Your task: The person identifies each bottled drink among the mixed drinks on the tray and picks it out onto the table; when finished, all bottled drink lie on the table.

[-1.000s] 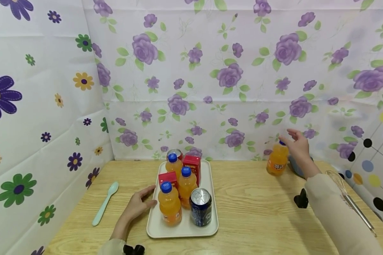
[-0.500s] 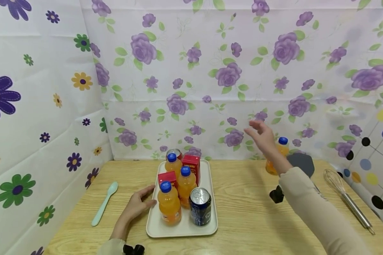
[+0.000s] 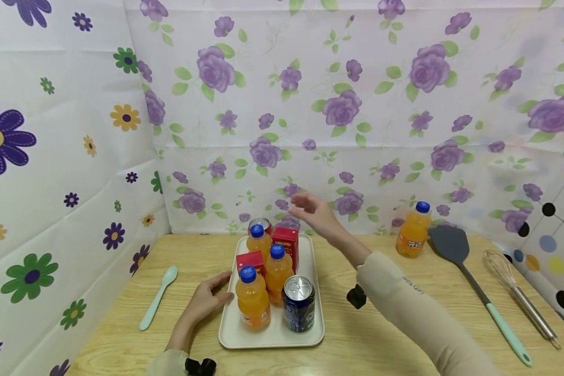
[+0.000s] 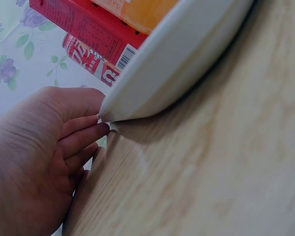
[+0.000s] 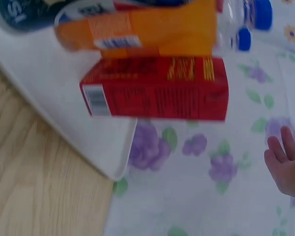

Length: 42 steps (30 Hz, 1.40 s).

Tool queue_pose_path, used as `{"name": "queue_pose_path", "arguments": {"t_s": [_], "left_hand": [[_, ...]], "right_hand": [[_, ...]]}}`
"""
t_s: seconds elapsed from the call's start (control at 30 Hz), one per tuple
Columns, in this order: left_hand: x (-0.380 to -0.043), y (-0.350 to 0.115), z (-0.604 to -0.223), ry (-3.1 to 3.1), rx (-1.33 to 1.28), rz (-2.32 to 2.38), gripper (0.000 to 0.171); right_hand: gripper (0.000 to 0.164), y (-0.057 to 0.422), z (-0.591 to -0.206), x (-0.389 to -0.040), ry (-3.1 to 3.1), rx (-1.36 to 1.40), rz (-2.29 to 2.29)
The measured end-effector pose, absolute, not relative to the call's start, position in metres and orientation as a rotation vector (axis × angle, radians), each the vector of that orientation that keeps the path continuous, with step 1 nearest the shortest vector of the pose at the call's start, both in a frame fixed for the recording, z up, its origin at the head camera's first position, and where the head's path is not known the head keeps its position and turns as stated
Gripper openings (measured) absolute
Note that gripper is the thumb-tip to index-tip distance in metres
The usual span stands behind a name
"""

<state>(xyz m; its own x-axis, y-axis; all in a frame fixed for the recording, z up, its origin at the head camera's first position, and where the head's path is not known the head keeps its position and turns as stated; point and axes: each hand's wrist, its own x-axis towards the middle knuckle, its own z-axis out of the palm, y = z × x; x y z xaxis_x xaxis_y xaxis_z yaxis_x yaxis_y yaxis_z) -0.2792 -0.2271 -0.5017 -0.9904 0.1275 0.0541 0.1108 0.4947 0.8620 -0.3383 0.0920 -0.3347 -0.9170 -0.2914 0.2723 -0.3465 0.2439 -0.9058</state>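
Tray (image 3: pixel 282 339) of drinks lies flat on the table (image 3: pixel 357 339) before you. Nearest you on it, a front bottle (image 3: pixel 253 304) of orange drink stands upright at the left, with a dark can (image 3: pixel 298 309) to its right. Just behind them come a middle bottle (image 3: pixel 278 278) and a small red box (image 3: pixel 249 259); further back stand a rear bottle (image 3: pixel 258 243), another red carton (image 3: pixel 286 243) and, at the far end, a red can (image 3: pixel 260 223). Your left hand (image 3: pixel 202 300) has its thumb and fingers spread, fingertips touching the tray's left rim without clasping it. Your right hand (image 3: pixel 320 216) is raised near the far right corner, well clear of the table — fingers loosely bent, holding nothing. Away to the right, another bottle (image 3: pixel 412 233) stands just beside the dark blade of a spatula (image 3: pixel 452 245), and a wire whisk (image 3: pixel 521 300) lies further right. A pale green spoon (image 3: pixel 158 298) lies left of your left hand. Behind everything hangs a flowered cloth (image 3: pixel 282 112) — purple roses on white.
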Motion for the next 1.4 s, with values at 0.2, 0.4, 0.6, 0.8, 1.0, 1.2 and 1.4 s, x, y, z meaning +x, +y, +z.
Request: {"name": "queue_pose_path", "arguments": {"t_s": [0.2,0.4,0.6,0.8,1.0,1.2,1.4], "left_hand": [[-0.279,-0.232,-0.499,2.721,0.192,1.547,0.06],[-0.278,-0.233,-0.499,2.707,0.211,1.561,0.061],[-0.276,-0.231,-0.499,2.696,0.205,1.556,0.061],[-0.276,-0.23,-0.497,2.702,0.207,1.566,0.06],[-0.277,-0.225,-0.502,2.693,0.25,1.615,0.059],[-0.277,-0.222,-0.506,2.675,0.232,1.615,0.06],[-0.279,-0.225,-0.504,2.693,0.207,1.598,0.06]], "right_hand": [[0.051,0.052,-0.335,-0.332,-2.564,0.822,1.703],[0.052,0.029,-0.339,-0.334,-2.678,0.922,1.613],[0.046,0.019,-0.347,-0.337,-2.721,0.955,1.558],[0.04,0.014,-0.35,-0.34,-2.744,0.909,1.517],[0.039,0.017,-0.353,-0.344,-2.775,0.765,1.562],[0.035,0.019,-0.357,-0.342,-2.775,0.713,1.599],[0.033,0.016,-0.352,-0.343,-2.747,0.779,1.559]]}}
